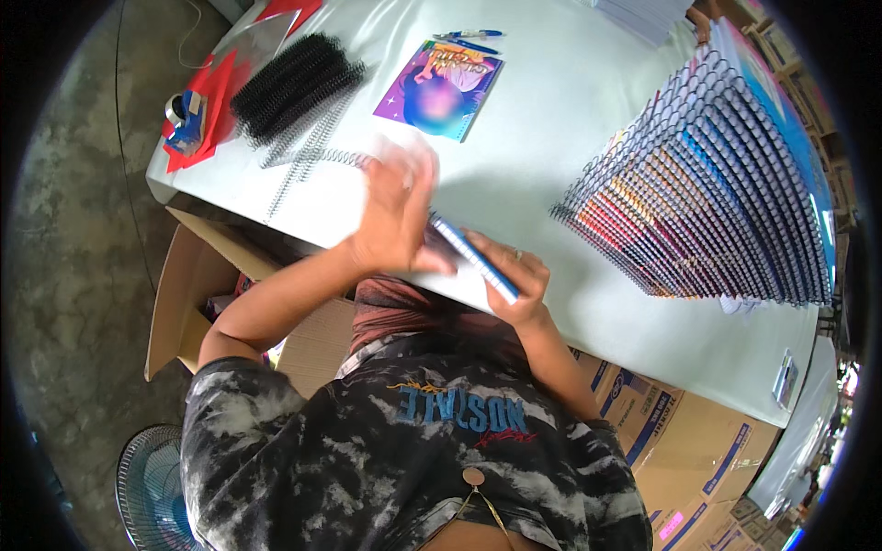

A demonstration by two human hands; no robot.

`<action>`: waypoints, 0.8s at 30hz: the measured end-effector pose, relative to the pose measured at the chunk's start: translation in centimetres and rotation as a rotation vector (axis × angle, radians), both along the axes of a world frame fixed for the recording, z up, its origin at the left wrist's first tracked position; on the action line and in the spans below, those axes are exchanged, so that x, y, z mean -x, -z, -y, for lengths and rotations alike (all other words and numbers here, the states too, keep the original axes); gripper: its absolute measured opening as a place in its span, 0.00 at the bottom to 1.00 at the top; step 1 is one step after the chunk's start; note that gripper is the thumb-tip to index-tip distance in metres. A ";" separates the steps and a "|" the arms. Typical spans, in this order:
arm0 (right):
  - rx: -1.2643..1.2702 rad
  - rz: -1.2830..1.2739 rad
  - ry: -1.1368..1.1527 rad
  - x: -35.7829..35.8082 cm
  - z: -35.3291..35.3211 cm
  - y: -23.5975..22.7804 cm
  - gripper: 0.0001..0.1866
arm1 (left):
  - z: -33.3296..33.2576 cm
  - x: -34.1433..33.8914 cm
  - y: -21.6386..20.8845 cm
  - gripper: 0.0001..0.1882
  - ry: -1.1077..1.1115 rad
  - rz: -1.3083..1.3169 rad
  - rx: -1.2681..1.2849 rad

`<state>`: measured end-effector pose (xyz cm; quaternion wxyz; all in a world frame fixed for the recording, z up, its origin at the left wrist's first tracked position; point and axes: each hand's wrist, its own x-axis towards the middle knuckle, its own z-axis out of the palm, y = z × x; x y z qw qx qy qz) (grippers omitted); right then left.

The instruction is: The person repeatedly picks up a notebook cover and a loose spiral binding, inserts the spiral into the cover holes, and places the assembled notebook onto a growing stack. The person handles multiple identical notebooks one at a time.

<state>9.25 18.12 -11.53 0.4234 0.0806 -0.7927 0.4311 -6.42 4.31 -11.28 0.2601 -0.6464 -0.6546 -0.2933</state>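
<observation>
In my right hand (522,275) is a thin booklet (478,261), gripped with its narrow blue-and-white edge turned up. A small dark bit shows at the booklet's far end. My left hand (395,211) is raised just left of the booklet, its thumb stretched toward it. Motion blurs the left fingers, so whether they hold anything is unclear. A clear spiral coil (338,157) on the white table runs up to the blurred left fingers. Farther back lies a purple illustrated booklet (437,90), with pens (470,40) by its top edge.
Black spiral coils (296,87) are heaped at the left, near red sheets (219,110) and a blue tape dispenser (186,121). A tall stack of coil-bound notebooks (698,184) stands right. Below are an open cardboard box (179,294), closed cartons (680,441) and a fan (152,487).
</observation>
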 end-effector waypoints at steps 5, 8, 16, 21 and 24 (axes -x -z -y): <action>0.007 0.064 0.019 -0.2 -0.5 0.1 0.17 | 0.1 0.6 0.7 0.50 0.146 -0.127 -0.244; -0.051 0.000 -0.030 0.3 -0.1 -0.2 0.19 | -1.8 1.6 0.7 0.53 0.015 0.009 -0.227; -0.077 -0.038 -0.074 0.4 -0.2 -0.1 0.21 | -2.7 1.1 -6.1 0.46 -0.009 -0.341 -0.395; 0.049 0.025 0.049 0.5 -0.4 0.8 0.23 | -0.1 -3.1 2.4 0.52 0.271 -0.139 -0.079; 0.010 0.133 0.050 0.2 0.1 0.8 0.23 | -2.2 -1.4 -4.4 0.54 0.226 -0.292 -0.230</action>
